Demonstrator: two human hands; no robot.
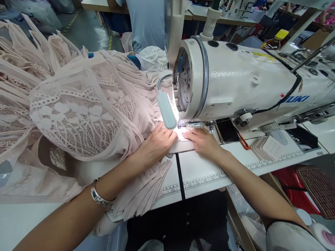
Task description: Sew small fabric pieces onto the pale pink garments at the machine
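Observation:
Pale pink fabric (180, 135) lies under the needle area of a white sewing machine (235, 78), brightly lit by a small green lamp (166, 109). On the left side of the needle, my left hand (159, 142) is closed on the fabric, its fingertips pressed close together. My right hand (203, 142) pinches the fabric's edge from the right, with the index finger stretched toward the needle. The lamp hides part of the stitching spot. A heap of pale pink lace garments (78, 115) spreads from the left up to my left hand.
Loose fabric strips (146, 191) hang over the table's front edge beneath my left forearm. Right of the machine bed lie a dark phone (228, 131), an orange-handled tool (244, 142) and stacked fabric pieces (269, 148). A person in a blue shirt (148, 24) sits beyond the table.

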